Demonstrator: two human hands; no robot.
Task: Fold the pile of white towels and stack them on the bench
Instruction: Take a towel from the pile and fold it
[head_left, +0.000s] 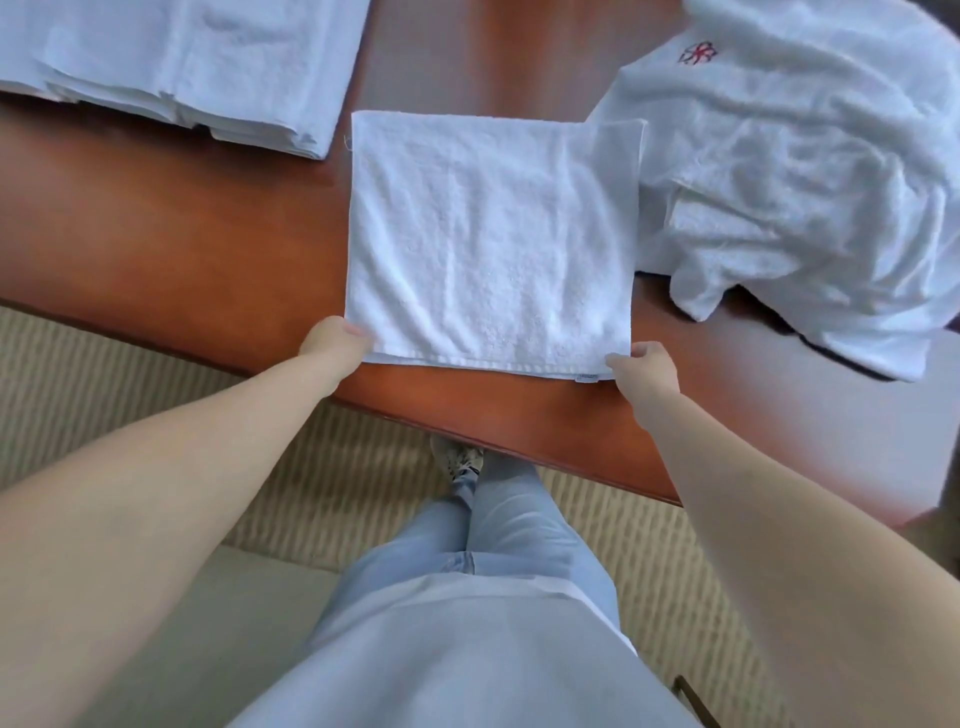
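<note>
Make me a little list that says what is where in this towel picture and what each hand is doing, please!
surface: brown wooden bench
middle: flat towel, white, spread in front of the person
far left: folded stack of white towels
right: rumpled pile of white towels, one with a red emblem
left hand: holds the flat towel's near left corner
right hand: pinches the near right corner
floor: striped beige carpet
</note>
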